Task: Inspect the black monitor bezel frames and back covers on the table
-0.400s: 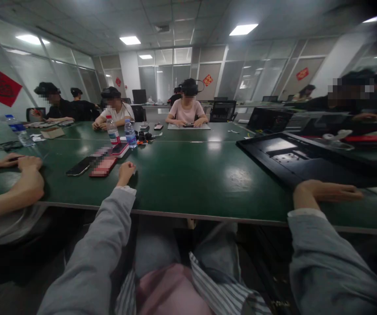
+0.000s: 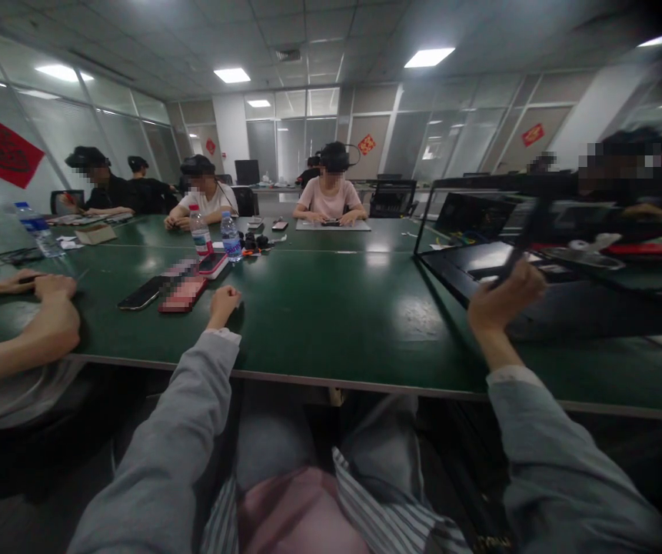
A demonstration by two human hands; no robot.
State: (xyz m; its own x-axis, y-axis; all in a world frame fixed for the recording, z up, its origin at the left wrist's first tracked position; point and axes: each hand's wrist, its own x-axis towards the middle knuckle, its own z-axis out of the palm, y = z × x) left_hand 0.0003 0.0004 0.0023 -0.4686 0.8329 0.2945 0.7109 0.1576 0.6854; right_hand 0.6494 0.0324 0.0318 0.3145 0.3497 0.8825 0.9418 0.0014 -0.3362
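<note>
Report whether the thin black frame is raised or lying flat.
Raised: the right hand grips the black frame, whose upper edge stands above the black panel.

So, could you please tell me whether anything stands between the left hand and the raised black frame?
Nothing visible does; only green tabletop lies between the left hand and the black frame.

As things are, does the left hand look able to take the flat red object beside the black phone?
Probably yes: the left hand is close to the flat red object, with only bare tabletop between them.
</note>
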